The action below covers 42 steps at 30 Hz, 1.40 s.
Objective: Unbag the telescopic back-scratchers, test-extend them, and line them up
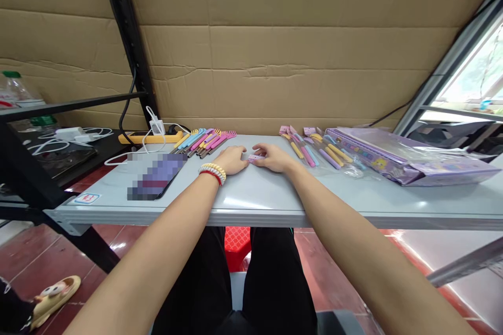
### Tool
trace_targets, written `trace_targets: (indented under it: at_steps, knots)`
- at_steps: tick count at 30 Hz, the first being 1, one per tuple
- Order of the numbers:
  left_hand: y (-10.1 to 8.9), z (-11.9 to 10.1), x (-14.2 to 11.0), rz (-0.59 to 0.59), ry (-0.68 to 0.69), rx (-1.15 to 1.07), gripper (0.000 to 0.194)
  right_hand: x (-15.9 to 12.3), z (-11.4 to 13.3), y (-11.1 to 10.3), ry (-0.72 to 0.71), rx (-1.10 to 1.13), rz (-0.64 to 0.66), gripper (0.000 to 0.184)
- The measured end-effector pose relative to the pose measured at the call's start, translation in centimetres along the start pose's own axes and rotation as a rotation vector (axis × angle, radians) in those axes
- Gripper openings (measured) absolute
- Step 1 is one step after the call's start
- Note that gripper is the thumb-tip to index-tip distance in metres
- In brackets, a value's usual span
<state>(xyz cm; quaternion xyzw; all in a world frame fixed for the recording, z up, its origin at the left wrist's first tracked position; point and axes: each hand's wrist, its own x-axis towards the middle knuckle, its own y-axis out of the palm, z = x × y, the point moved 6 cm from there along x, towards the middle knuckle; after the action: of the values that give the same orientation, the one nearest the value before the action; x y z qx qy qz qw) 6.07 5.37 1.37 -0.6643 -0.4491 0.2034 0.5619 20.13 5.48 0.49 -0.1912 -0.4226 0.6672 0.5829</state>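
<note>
A small pink-and-purple printed card (pixel 256 158) lies low over the table between my hands. My right hand (pixel 273 157) has its thumb and curled fingers closed on the card's right side. From the other side, my left hand (pixel 231 160), with a beaded bracelet and red cord at the wrist, bends its fingers and pinches at the card's left end. Left of it lie several loose colourful sticks with fork-like tips and metal stems (pixel 204 141). To the right of my right hand, similar yellow, pink and purple sticks (pixel 303 147) lie in clear sleeves with printed header cards.
A phone (pixel 157 175) lies on the grey table (pixel 259 193) at left, near a yellow power strip (pixel 157 138) with a white charger and cable. A purple display box (pixel 408 159) sits at right. Cardboard (pixel 251 47) walls the back. Someone's slippered foot (pixel 55 298) shows lower left.
</note>
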Motion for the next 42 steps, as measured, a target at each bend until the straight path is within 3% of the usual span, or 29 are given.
trace_targets:
  at_steps: [6,15,17,19,21,24,29,33,38,42]
  knots:
    - [0.2,0.1,0.1,-0.011,0.013,0.033,0.049,0.0,1.3,0.5,-0.099,-0.094,0.005,0.051]
    - [0.5,-0.3,-0.2,0.045,0.054,0.032,0.05,-0.1,1.9,0.8,-0.079,-0.086,0.041,0.048]
    - [0.7,-0.4,-0.2,0.069,0.043,0.025,0.053,-0.1,1.7,0.2,-0.065,-0.055,0.006,0.051]
    - [0.7,-0.3,-0.2,0.077,0.018,0.016,0.058,-0.1,1.1,-1.3,-0.043,-0.051,-0.114,0.048]
    - [0.6,-0.3,-0.2,0.078,-0.003,0.006,0.062,-0.2,0.1,-3.4,0.016,-0.092,-0.297,0.038]
    - [0.5,-0.4,-0.4,0.089,-0.005,-0.001,0.063,-0.9,-2.2,-6.6,0.214,-0.193,-0.527,0.03]
    - [0.3,-0.5,-0.7,0.117,-0.007,0.013,0.059,-2.8,-5.1,-9.2,0.536,-0.316,-0.679,0.029]
    - [0.2,-0.6,-0.8,0.123,-0.014,0.034,0.058,-4.0,-5.5,-9.6,0.669,-0.364,-0.728,0.036]
    - [0.2,-0.6,-0.7,0.123,-0.013,0.033,0.056,-4.6,-6.4,-9.4,0.801,-0.311,-0.72,0.058]
    - [0.2,-0.6,-0.7,0.127,-0.016,0.021,0.055,-4.6,-7.8,-8.8,0.881,-0.233,-0.624,0.049]
